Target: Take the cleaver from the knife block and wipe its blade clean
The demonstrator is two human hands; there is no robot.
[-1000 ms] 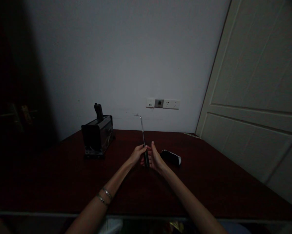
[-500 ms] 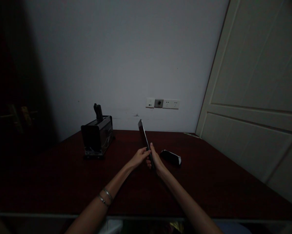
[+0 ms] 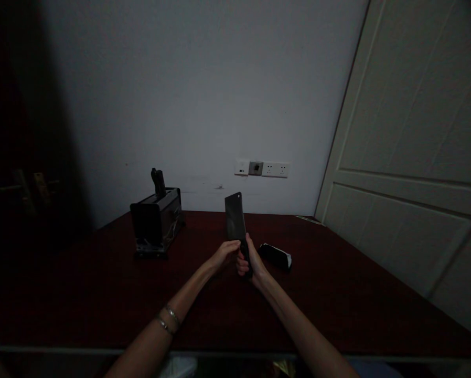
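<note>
A cleaver (image 3: 235,218) stands upright over the table, its broad grey blade facing me with a small hole in the top right corner. My right hand (image 3: 254,262) is wrapped round its black handle. At the spot where blade and handle meet, my left hand (image 3: 225,254) presses its fingers against the cleaver; part of those fingers is hidden. Just right of my right hand lies a black oblong thing (image 3: 275,256) with a white edge, its kind unclear in the dim light.
A dark knife block (image 3: 157,220) with black handles (image 3: 158,181) sticking out stands on the left of the dark red table (image 3: 204,320). Wall sockets (image 3: 275,169) sit behind. A pale panelled door (image 3: 400,210) borders the table's right side.
The cleaver has turned in my hands from nearly edge-on, so its flat face now shows. It stands more upright. Both hands keep to nearly the same place.
</note>
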